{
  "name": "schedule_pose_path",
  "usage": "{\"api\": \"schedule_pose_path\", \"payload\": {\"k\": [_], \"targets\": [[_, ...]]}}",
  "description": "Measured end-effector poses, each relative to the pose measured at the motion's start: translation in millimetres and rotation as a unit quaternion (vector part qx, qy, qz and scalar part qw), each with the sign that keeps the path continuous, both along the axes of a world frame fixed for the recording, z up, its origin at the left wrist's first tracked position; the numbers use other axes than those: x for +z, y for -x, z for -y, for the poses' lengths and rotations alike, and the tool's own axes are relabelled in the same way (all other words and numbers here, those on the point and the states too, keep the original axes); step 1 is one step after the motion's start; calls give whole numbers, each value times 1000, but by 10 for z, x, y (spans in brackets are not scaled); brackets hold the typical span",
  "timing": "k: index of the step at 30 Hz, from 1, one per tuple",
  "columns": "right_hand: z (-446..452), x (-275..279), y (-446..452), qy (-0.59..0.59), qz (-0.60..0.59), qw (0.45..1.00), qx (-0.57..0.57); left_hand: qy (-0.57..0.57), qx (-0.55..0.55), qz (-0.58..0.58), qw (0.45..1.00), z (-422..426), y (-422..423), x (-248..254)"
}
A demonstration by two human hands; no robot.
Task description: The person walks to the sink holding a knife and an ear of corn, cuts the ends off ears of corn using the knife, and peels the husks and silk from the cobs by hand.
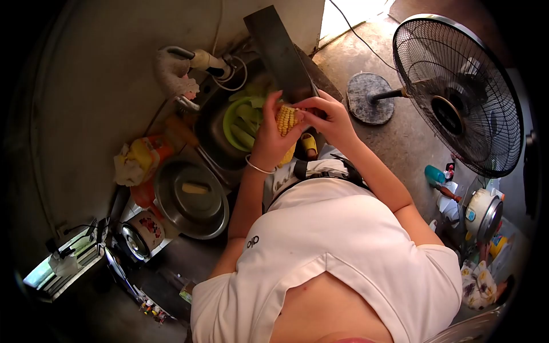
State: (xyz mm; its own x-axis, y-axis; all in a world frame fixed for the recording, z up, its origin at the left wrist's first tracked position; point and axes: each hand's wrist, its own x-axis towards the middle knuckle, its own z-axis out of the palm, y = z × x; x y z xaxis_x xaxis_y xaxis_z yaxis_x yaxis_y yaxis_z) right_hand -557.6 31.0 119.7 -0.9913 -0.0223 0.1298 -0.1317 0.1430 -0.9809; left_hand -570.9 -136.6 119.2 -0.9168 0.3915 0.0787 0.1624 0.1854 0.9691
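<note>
An ear of corn [285, 120] with bare yellow kernels is held in front of me above the sink's edge. My left hand [270, 137] wraps round it from the left. The fingers of my right hand [327, 116] are pinched together at the cob's upper right side; whether they also hold something small, such as silk, is too fine to tell. Just left of the hands, a lime green bowl [228, 127] with pale green corn husks [247, 120] sits in the metal sink [213, 119].
A steel basin [214, 214] with a pale yellowish piece inside stands left of my left arm. A faucet [209, 62] with a cloth hangs over the sink. A dark flat panel [280, 48] rises behind my hands. A standing fan [452, 103] is at the right.
</note>
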Motion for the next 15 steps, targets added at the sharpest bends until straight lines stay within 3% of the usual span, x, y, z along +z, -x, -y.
{"api": "schedule_pose_path", "payload": {"k": [3, 5, 8, 11, 15], "targets": [[28, 31, 35, 28, -17, 999, -2, -66, -15, 26, 997, -2, -15, -27], [49, 45, 64, 45, -18, 999, 2, -198, -21, 172, 965, -3, -22, -16], [66, 36, 105, 71, 9, 997, 8, -243, -32, 239, 939, 27, -37, 13], [57, 33, 145, 106, 26, 994, -4, -310, -28, 273, 910, 50, -56, 14], [-48, -26, 268, 39, 18, 998, -41, -365, -17, 275, 889, 134, -55, 102]]}}
